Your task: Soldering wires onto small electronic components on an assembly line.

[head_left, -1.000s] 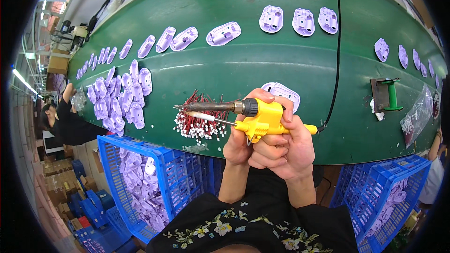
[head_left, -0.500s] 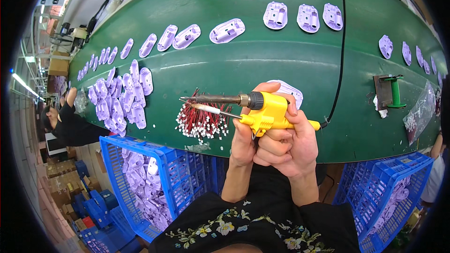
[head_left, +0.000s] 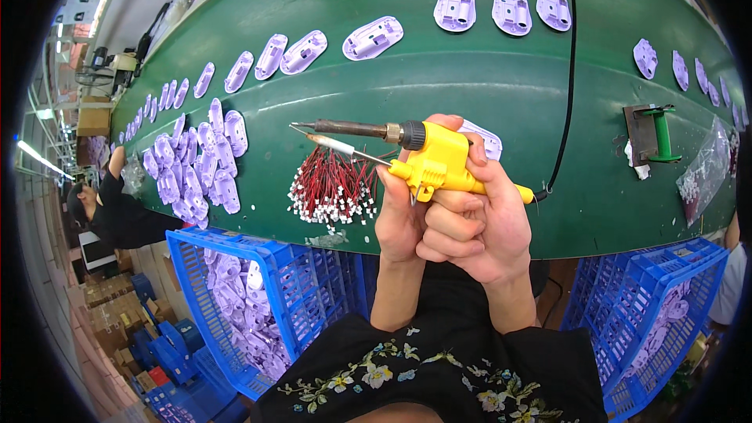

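Observation:
In front of my chest, both hands hold a yellow trigger-style soldering iron [head_left: 442, 158], its metal tip and white-sleeved feed tube pointing left. My left hand [head_left: 401, 223] supports the front of the body, thumb below the feed tube. My right hand [head_left: 489, 227] is closed around the grip, fingers curled under the body. Beyond the tip lies a bunch of red and black wires with white connectors [head_left: 333, 188] on the green table. A pale purple plastic shell [head_left: 487, 141] lies partly hidden behind the iron and my right hand.
Purple shells [head_left: 196, 164] are heaped at left; more stand in rows [head_left: 373, 38] farther back. A black cable [head_left: 569, 86] crosses the table. At right are a green spool on a stand [head_left: 662, 135] and a plastic bag [head_left: 705, 172]. Blue crates [head_left: 274, 282] flank me; a person [head_left: 117, 211] sits left.
The soldering iron has risen slightly relative to my body, its tip shifting up and a little left. Tabletop things sit higher in the picture. Both hands keep their hold.

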Tool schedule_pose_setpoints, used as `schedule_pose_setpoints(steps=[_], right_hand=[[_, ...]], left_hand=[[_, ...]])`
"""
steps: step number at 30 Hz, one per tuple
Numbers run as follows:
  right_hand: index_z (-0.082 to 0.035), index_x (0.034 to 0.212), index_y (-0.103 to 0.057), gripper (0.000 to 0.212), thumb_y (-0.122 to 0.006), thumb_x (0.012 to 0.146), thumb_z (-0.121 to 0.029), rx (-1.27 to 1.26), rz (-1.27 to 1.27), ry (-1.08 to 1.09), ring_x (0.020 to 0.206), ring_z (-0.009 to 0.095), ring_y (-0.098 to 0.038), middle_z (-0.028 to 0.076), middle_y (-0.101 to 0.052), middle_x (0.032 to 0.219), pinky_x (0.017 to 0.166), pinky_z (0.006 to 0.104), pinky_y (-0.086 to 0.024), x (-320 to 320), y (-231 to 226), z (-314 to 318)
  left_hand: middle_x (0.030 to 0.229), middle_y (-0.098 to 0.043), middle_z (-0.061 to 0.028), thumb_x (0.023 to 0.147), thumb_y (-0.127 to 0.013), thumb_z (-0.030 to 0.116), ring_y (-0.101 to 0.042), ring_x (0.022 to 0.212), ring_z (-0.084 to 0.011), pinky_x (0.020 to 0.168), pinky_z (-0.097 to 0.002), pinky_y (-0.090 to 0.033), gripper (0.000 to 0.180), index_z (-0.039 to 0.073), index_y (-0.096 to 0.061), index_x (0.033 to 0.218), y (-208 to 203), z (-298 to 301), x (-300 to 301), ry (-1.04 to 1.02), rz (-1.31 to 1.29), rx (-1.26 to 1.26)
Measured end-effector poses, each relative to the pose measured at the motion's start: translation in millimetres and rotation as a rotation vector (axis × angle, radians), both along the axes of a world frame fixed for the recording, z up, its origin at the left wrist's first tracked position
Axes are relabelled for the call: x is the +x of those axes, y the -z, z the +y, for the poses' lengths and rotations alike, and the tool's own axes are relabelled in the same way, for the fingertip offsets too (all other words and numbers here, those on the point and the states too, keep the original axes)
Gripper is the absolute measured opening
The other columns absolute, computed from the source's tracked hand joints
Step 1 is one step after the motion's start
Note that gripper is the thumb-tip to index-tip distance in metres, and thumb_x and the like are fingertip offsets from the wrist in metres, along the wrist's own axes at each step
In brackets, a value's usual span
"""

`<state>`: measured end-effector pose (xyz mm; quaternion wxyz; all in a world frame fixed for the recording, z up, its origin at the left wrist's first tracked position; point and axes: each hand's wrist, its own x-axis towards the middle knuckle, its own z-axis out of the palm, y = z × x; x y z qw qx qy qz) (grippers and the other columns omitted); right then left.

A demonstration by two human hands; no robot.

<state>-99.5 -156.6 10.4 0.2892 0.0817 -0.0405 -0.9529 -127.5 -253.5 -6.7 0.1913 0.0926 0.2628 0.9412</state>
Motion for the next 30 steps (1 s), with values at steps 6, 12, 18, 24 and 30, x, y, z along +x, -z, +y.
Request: schedule_pose_setpoints(steps=[6,12,18,24,30], right_hand=[[-0.019,0.061,-0.033,0.046,-0.032,0.095,-0.050,-0.015,-0.031,-0.012,0.034,0.008,-0.024,-0.006,-0.027,0.043,0.044,0.0237,-0.024,-1.6,-1.3,3.6],[-0.023,0.060,-0.031,0.047,-0.026,0.094,-0.054,-0.018,0.029,-0.026,0.035,0.008,-0.025,-0.007,-0.026,0.043,0.045,0.0262,-0.024,1.4,-3.6,6.4],[-0.023,0.059,-0.029,0.048,-0.024,0.094,-0.055,-0.002,0.050,0.010,0.036,0.009,-0.024,-0.006,-0.024,0.043,0.046,0.0284,-0.025,6.3,0.6,13.1],[-0.020,0.058,-0.031,0.046,-0.028,0.095,-0.047,0.021,0.079,0.036,0.034,0.008,-0.024,-0.006,-0.029,0.043,0.043,0.0257,-0.023,5.9,-7.6,2.8],[-0.019,0.058,-0.028,0.044,-0.030,0.093,-0.048,0.129,0.144,0.055,0.034,0.008,-0.023,-0.002,-0.033,0.046,0.042,0.0287,-0.023,7.4,-10.8,0.4]], left_hand=[[0.118,-0.052,-0.0203,0.092,-0.044,0.062,-0.059,0.096,-0.0186,0.083,-0.0304,-0.051,0.086,0.001,-0.018,0.147,-1.4,-2.2,-0.5,-0.009,-0.046,-0.004],[0.133,-0.046,-0.0243,0.077,-0.065,0.064,-0.056,0.111,-0.0230,0.094,-0.0329,-0.049,0.107,0.003,-0.015,0.149,-6.7,3.6,-2.9,-0.004,0.017,-0.154],[0.145,-0.035,-0.0255,0.063,-0.087,0.040,-0.051,0.120,-0.0248,0.098,-0.0360,-0.047,0.111,0.003,-0.024,0.147,-3.3,4.4,-4.2,-0.089,0.072,-0.158],[0.132,-0.047,-0.0208,0.060,-0.091,0.027,-0.054,0.114,-0.0222,0.099,-0.0347,-0.045,0.108,-0.003,-0.029,0.143,-4.8,1.6,-2.6,-0.541,0.125,-0.355],[0.128,-0.048,-0.0165,0.063,-0.088,0.031,-0.054,0.112,-0.0214,0.099,-0.0347,-0.044,0.108,-0.004,-0.026,0.143,-5.5,-2.0,-2.8,-0.518,0.116,-0.264]])
